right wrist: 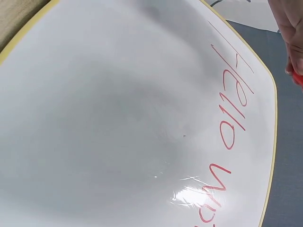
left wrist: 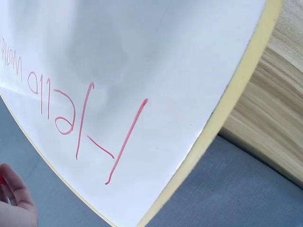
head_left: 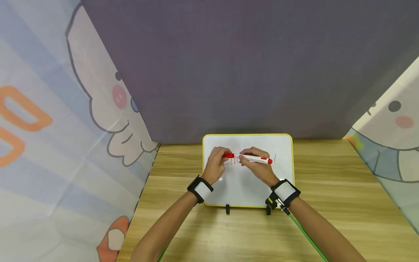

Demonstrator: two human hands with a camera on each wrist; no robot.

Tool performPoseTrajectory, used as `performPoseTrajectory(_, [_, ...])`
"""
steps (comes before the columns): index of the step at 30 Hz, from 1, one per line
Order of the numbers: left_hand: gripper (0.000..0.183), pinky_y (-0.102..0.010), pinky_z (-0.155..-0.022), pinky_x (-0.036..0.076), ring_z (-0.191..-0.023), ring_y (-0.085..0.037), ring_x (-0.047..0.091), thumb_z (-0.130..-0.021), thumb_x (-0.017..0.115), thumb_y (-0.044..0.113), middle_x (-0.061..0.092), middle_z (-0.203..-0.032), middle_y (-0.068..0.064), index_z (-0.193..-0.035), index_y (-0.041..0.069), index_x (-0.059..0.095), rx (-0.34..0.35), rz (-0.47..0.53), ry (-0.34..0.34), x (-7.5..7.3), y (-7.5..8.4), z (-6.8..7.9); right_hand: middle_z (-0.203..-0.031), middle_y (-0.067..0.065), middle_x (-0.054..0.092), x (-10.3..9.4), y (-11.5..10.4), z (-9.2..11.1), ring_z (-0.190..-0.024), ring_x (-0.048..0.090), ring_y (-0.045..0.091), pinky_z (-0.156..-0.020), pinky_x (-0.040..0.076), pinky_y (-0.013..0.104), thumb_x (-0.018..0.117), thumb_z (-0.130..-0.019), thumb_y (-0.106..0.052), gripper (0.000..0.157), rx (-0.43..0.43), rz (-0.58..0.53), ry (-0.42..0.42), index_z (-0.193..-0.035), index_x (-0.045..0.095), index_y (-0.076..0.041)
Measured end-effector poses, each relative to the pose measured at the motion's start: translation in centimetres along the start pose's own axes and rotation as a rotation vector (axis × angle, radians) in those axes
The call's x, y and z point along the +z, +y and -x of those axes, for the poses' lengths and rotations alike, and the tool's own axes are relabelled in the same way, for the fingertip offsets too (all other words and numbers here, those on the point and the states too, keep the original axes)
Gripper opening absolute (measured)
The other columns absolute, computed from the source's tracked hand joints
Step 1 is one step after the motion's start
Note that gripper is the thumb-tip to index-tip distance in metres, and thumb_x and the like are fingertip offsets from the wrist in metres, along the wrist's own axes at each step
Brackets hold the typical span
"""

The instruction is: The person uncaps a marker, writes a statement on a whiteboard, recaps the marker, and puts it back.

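In the head view, my left hand [head_left: 214,164] pinches a red marker cap [head_left: 228,155] over the upper part of a whiteboard. Just to its right, my right hand [head_left: 258,168] grips a white marker [head_left: 254,158] with a red end. The marker's front points left at the cap, with a narrow space between them. Behind both hands stands the yellow-edged whiteboard [head_left: 242,189]. Red handwriting [right wrist: 227,109] on it reads "Hello" and the start of a second word in the right wrist view; the hands cover part of it in the head view.
Black feet [head_left: 227,209] show at the board's lower edge, on a wood-grain table [head_left: 327,189]. A grey panel [head_left: 248,72] rises behind it. Printed cartoon cloths [head_left: 65,163] hang at both sides. A green cable [head_left: 307,236] runs along the right forearm.
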State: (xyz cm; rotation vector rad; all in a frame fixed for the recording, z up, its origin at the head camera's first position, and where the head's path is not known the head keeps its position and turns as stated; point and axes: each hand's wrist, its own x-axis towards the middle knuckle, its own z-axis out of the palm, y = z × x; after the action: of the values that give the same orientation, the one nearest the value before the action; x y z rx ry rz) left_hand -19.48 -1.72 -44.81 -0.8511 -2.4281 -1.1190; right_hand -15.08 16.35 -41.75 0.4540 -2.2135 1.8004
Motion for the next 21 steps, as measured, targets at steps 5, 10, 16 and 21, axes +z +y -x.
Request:
performPoseTrajectory(5, [0.025,-0.028,-0.082,0.046,-0.092,-0.016,0.052,-0.082,0.061,-0.007,0.062,-0.098,-0.002,-0.101,0.010,0.061,0.041,-0.015,-0.027,0.1,0.3,-0.3,-0.083,0.015,0.066,0.2,0.6,-0.2,-0.067,0.065,0.012,-0.060,0.053,0.022,0.066,-0.083,-0.004,0.015,-0.002,0.002,-0.020,-0.095,0.066,0.006])
performPoseTrajectory(10, [0.025,-0.028,-0.083,0.046,-0.094,-0.016,0.052,-0.083,0.061,-0.006,0.062,-0.098,-0.002,-0.101,0.010,0.062,0.081,-0.017,-0.036,0.2,0.5,-0.3,-0.088,0.022,0.064,0.0,0.3,-0.3,-0.068,0.065,0.011,-0.063,0.055,0.023,0.066,-0.084,-0.004,0.022,0.058,-0.054,-0.041,-0.101,0.061,0.010])
performPoseTrajectory(16, [0.018,-0.026,-0.081,0.047,-0.095,-0.015,0.053,-0.087,0.063,0.009,0.061,-0.101,-0.002,-0.105,0.010,0.062,0.151,-0.039,-0.039,0.3,0.5,0.0,-0.081,0.028,0.062,-0.5,0.9,-0.5,-0.062,0.063,0.010,-0.059,0.053,0.026,0.065,-0.084,-0.001,0.017,0.095,-0.153,-0.066,-0.094,0.058,0.010])
performPoseTrajectory(21, [0.015,-0.023,-0.077,0.047,-0.089,-0.014,0.054,-0.084,0.067,0.012,0.063,-0.096,-0.002,-0.099,0.009,0.065,0.197,-0.071,0.003,0.4,0.5,0.0,-0.071,0.009,0.067,-0.7,2.1,-0.6,-0.059,0.062,0.013,-0.057,0.051,0.026,0.061,-0.086,0.001,0.005,0.114,-0.257,-0.087,-0.089,0.060,0.004])
